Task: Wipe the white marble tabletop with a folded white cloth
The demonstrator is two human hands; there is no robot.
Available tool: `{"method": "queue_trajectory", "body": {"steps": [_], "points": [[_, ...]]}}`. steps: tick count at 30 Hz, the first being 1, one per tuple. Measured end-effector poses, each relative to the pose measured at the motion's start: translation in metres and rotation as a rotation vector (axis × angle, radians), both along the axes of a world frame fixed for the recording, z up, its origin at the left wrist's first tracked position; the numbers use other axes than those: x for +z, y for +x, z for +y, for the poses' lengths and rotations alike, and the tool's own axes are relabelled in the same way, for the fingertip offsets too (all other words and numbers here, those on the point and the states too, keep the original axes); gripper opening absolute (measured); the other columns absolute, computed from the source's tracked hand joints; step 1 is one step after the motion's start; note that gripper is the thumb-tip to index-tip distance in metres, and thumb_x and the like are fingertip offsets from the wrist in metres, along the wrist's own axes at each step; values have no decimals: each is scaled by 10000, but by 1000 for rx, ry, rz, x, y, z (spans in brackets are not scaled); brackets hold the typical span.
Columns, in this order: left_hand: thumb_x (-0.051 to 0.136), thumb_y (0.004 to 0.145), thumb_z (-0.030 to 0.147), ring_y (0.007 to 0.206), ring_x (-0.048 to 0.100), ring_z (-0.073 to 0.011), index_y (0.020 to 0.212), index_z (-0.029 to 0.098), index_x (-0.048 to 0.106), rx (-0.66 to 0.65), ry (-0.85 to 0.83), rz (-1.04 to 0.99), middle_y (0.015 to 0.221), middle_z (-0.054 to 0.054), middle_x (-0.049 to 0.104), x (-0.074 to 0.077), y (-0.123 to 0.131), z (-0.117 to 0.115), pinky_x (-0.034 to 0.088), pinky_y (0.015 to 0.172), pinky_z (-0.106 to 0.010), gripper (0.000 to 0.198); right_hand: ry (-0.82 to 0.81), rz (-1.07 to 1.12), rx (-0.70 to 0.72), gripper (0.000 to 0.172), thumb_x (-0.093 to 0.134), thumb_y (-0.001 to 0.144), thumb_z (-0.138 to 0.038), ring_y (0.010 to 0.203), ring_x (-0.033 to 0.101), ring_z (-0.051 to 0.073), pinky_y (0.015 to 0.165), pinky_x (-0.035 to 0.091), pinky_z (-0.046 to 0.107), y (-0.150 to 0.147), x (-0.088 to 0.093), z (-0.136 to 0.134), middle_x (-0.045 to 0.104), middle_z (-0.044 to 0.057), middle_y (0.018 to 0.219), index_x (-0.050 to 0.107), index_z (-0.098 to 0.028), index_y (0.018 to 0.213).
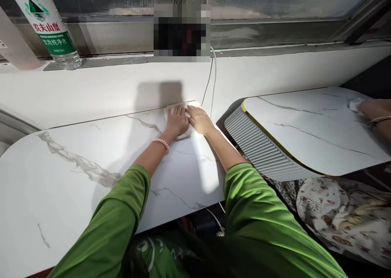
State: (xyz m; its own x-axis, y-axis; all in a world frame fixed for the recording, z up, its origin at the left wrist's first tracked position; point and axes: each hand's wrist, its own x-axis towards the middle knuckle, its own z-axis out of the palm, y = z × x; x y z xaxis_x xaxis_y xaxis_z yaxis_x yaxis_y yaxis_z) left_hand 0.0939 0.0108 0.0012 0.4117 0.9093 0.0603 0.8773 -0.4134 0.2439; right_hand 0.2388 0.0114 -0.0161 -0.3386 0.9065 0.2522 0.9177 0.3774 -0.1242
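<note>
A white cloth [183, 137] lies near the back edge of the white marble-patterned table [171, 204], partly hidden under both hands. My left hand [177, 121] rests flat on it, palm down, with the fingers stretched out and slightly apart. My right hand [200, 119] also lies flat on the cloth's right part, its fingers extended toward the left hand and almost touching it. A pink beaded bracelet [161, 144] circles my left wrist.
A water bottle [51, 29] stands on the window ledge at left. Thin cables [214, 82] hang down the wall. Across a narrow gap stands a second table [305, 127] with a ribbed side. There, another person's hand [371, 109] touches something white and blurred.
</note>
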Motion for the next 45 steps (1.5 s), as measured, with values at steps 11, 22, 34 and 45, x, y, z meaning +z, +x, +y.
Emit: {"method": "queue_trajectory", "body": {"steps": [11,22,34,45], "points": [[231,996,273,1482,185,-267,1493,17,291,-182,37,37,1579,-176,253,5,-32,-117,124,1195,-527,563,54,-81,3,542,268,968,-268,1412,350,301,1155,275,511,-23,1,-138,414,199,1502,424,-18,1423],[294,985,280,1469,215,-312,1466,-15,332,-160,53,83,1551,-214,293,6,-58,-216,162,1181,-563,566,108,56,85,510,385,902,-198,1383,389,310,1157,300,515,-51,6,-234,491,195,1444,492,-27,1370],[293,960,218,1470,226,-267,1469,7,332,-68,38,50,1561,-189,298,5,-69,-123,117,1200,-517,553,-3,61,8,527,368,852,-156,1350,427,282,1157,272,440,-75,11,-132,510,162,1439,522,-33,1341],[295,953,197,1427,310,-253,1445,79,386,42,116,6,1530,-155,379,-1,-91,-12,162,1179,-547,514,19,37,44,525,323,865,-168,1337,433,257,1126,279,414,-101,5,-7,515,133,1441,504,-84,1351]]}}
